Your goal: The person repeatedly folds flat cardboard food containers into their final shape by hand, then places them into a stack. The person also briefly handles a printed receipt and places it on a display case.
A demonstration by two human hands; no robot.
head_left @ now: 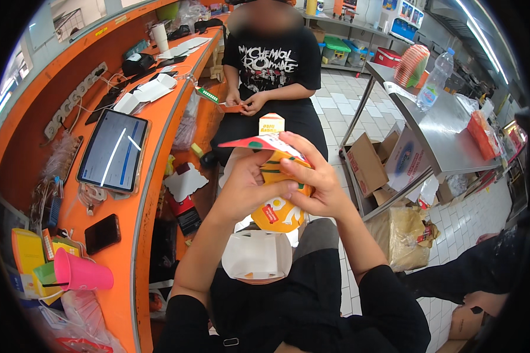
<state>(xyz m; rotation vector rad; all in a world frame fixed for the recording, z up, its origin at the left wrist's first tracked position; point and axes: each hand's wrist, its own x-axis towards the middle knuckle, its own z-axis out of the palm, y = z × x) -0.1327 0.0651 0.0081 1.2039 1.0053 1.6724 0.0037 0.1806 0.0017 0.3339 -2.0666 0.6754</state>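
The left hand (244, 183) and right hand (323, 183) hold a yellow carton (277, 216) between them at the centre of the dial. At six o'clock, an open box (257, 255) shows its white inside over the lap. At twelve, a person (271, 65) in a black shirt fingers an orange piece (229, 108). An orange counter (136, 226) bears a tablet (113, 150) at nine, then a phone (102, 233) and a pink cup (83, 270) toward eight. At two, a clear bottle (436, 81) stands upright on a metal table (433, 129).

Sleeves (394, 312): black, ending near the elbows, at five and seven o'clock
Lapwear (303, 282): plain black
Buckle (231, 342): small, metallic, rounded rectangle, near six o'clock
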